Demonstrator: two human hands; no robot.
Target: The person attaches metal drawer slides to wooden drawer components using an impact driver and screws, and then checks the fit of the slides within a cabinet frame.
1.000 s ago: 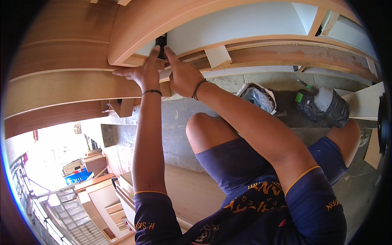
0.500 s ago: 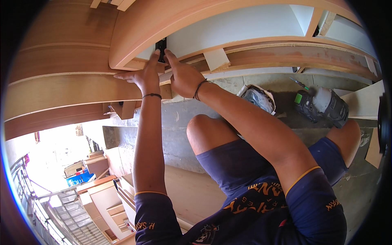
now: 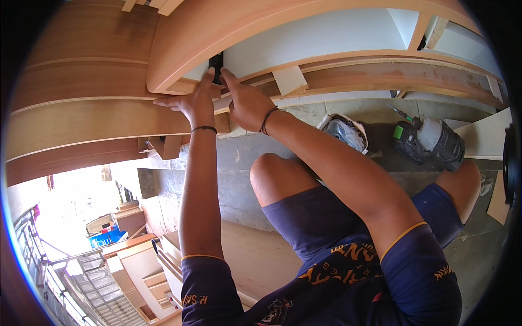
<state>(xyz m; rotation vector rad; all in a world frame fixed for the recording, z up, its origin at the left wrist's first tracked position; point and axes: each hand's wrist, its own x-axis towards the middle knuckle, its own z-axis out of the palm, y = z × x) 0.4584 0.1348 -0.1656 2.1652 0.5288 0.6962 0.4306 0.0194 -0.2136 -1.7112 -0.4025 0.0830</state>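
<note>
A narrow black fitting (image 3: 216,63) sits upright against the white inner side of a wooden cabinet frame (image 3: 179,86); its exact kind cannot be made out. My left hand (image 3: 197,104) has its thumb on the fitting's left edge, while its other fingers stretch out to the left along the wood. From the right, my right hand (image 3: 251,107) reaches in with its index finger straight, the tip at the fitting's right edge. Its remaining fingers curl under and are partly hidden. Neither hand wraps around the fitting.
A cordless power tool (image 3: 432,138) with a bit lies on the floor at right, near my knee. Beside it stands an open bag (image 3: 343,133) with plastic inside. A small board offcut (image 3: 290,80) rests on the frame's rail. Wooden panels (image 3: 81,122) extend left.
Almost nothing differs. The whole view has shifted slightly, and both hands keep their places at the black fitting.
</note>
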